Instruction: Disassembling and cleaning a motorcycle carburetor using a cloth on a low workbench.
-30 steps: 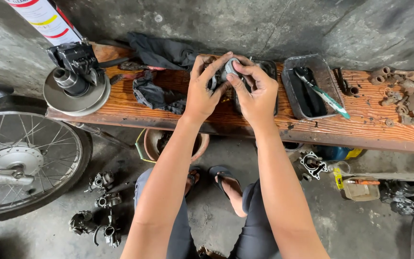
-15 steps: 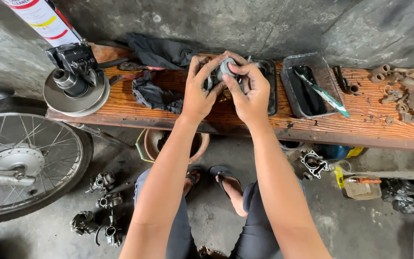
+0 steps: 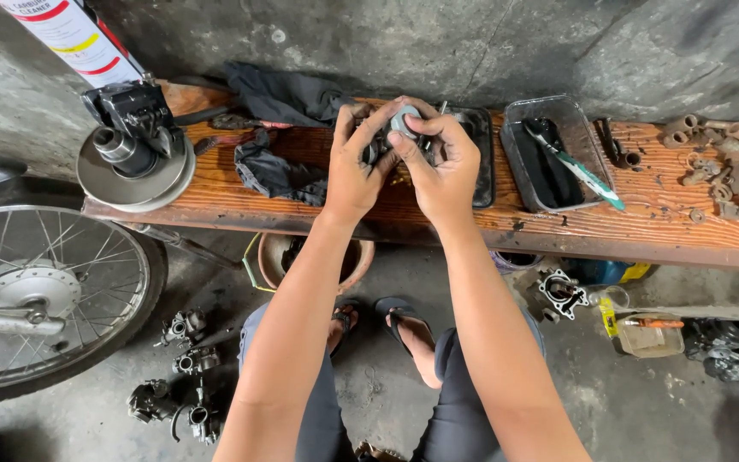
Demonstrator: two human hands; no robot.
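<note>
Both hands up at top centre of frame, over the bench (image 3: pixel 318 201). Left hand (image 3: pixel 354 167) and right hand (image 3: pixel 445 167) fingers pinch a small grey part (image 3: pixel 404 121). Looks like mid-fitting; next move needs steady thumb pressure.

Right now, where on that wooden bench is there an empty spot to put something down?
Bare wood shows on the wooden bench along its front edge below both hands, left hand and right hand, between the dark rag and the clear tray. The right end is crowded with small metal parts; the left end holds a round pulley assembly.
</note>
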